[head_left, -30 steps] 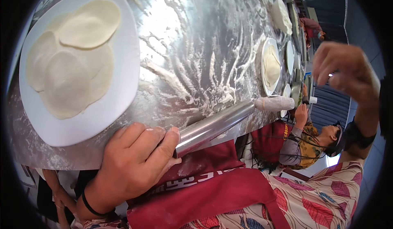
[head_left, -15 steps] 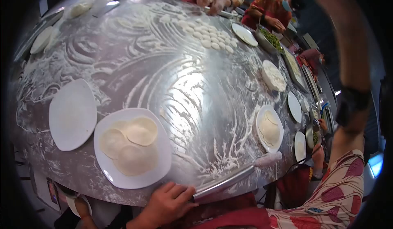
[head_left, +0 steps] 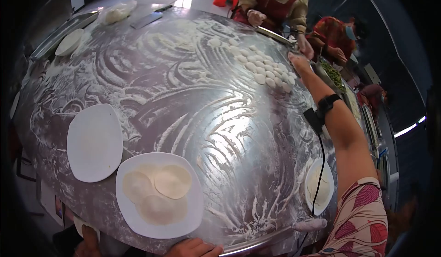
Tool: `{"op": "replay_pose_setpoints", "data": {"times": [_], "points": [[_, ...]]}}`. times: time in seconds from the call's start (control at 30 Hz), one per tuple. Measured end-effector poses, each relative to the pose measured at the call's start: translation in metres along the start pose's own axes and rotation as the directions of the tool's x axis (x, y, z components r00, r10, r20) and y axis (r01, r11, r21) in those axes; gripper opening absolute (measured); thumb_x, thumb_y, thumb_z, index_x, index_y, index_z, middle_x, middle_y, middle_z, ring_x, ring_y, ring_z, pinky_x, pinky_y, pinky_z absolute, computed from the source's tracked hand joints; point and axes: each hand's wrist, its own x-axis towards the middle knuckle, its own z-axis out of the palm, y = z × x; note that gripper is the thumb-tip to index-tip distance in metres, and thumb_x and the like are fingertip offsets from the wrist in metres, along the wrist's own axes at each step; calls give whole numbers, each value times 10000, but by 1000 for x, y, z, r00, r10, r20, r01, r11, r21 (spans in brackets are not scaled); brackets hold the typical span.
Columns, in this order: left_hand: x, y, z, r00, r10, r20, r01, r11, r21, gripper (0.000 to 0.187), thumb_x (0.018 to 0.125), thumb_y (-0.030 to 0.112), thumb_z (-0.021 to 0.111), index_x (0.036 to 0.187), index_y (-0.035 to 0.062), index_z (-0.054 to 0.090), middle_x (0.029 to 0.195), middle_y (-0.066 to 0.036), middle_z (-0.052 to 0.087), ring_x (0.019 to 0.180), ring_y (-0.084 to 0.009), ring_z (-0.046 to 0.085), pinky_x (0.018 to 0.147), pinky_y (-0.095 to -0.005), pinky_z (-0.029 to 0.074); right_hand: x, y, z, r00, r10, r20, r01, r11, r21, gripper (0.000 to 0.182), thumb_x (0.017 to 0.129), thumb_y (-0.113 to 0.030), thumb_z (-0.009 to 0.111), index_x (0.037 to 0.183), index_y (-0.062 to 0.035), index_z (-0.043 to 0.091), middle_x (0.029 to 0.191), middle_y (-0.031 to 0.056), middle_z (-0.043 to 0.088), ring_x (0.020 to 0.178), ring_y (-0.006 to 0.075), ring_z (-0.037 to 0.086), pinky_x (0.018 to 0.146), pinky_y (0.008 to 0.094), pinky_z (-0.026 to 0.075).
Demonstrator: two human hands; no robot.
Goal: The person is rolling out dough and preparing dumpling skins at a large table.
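Observation:
At the bottom edge, my left hand (head_left: 195, 248) has its fingers curled round the near end of a metal rolling pin (head_left: 257, 244); its floury far handle (head_left: 310, 225) shows at the right. My right arm, with a black wristband and a cable, reaches far across the table. Its hand (head_left: 301, 64) is beside a co-worker's hand, to the right of many small dough discs (head_left: 260, 69); its fingers are too small to read. A white plate (head_left: 123, 202) with several thin round wrappers (head_left: 161, 209) lies left of my left hand.
An empty white plate (head_left: 94, 144) lies at the left. Another plate (head_left: 318, 202) with wrappers is beside my right sleeve. Two co-workers stand at the far edge near a bowl of green filling (head_left: 331, 75). A cleaver (head_left: 147, 19) and a plastic bag (head_left: 118, 13) lie far left.
My right arm has swung down and forward, and its hand is now in view at the far side. The view has shifted; the plates and my left hand appear lower.

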Motion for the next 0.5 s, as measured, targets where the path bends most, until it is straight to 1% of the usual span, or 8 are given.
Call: {"op": "replay_pose_setpoints", "data": {"times": [0.03,0.13,0.17,0.27,0.3,0.4,0.43,0.5], "points": [[0,-1,1,1000,2,2,-2,1000,-1,396,673,200,747,995,12,612,823,-111,574,720,-290,546,638,-378,462,3,2,1,999,7,31,-2,985,-174,741,838,-631,479,1162,27,587,1180,230,589,1131,351,545,946,374,405],[-2,-5,4,1000,7,14,-7,1000,-8,380,675,173,735,996,13,612,835,-107,578,714,-285,544,630,-371,459,10,17,15,1000,-17,20,21,968,-249,740,844,-633,469,1173,20,582,1195,236,579,1132,360,544,955,396,401],[0,-4,4,1000,0,18,0,1000,-8,368,678,160,727,997,16,612,839,-105,578,713,-282,545,629,-368,459,27,32,24,1000,-2,19,7,964,-265,755,839,-657,450,1172,5,591,1199,223,582,1142,361,536,965,400,392],[3,-3,0,999,-9,38,9,1000,-7,338,691,124,699,1002,24,613,852,-99,579,713,-271,546,627,-356,459,47,51,39,991,20,129,14,966,-260,786,826,-701,415,1217,-37,570,1227,207,570,1174,353,515,993,419,365],[2,-4,-2,999,-3,51,3,1000,-5,329,696,113,689,1004,27,613,855,-97,579,712,-266,546,627,-351,459,46,51,46,996,42,79,-18,957,-288,849,800,-753,376,1320,-92,489,1312,182,516,1245,341,456,1040,433,315],[0,-6,-1,998,7,66,-7,1000,-3,324,704,94,669,1017,33,610,857,-90,575,710,-253,543,629,-343,459,51,48,63,1000,4,-28,-11,970,-241,900,780,-781,354,1398,-128,393,1390,171,441,1305,332,389,1076,438,268],[0,-6,-1,998,9,65,-9,1000,-5,326,705,90,664,1022,35,609,857,-88,573,709,-249,542,630,-341,459,65,48,68,1000,-6,19,11,970,-243,936,767,-796,354,1421,-127,355,1423,163,402,1331,332,352,1095,426,243],[-1,-7,0,998,16,56,-15,1000,-7,338,703,89,663,1033,37,606,858,-86,572,705,-244,539,632,-340,459,58,30,75,998,-41,52,53,961,-271,946,761,-802,362,1412,-115,368,1426,166,397,1333,327,351,1096,421,242]]}}
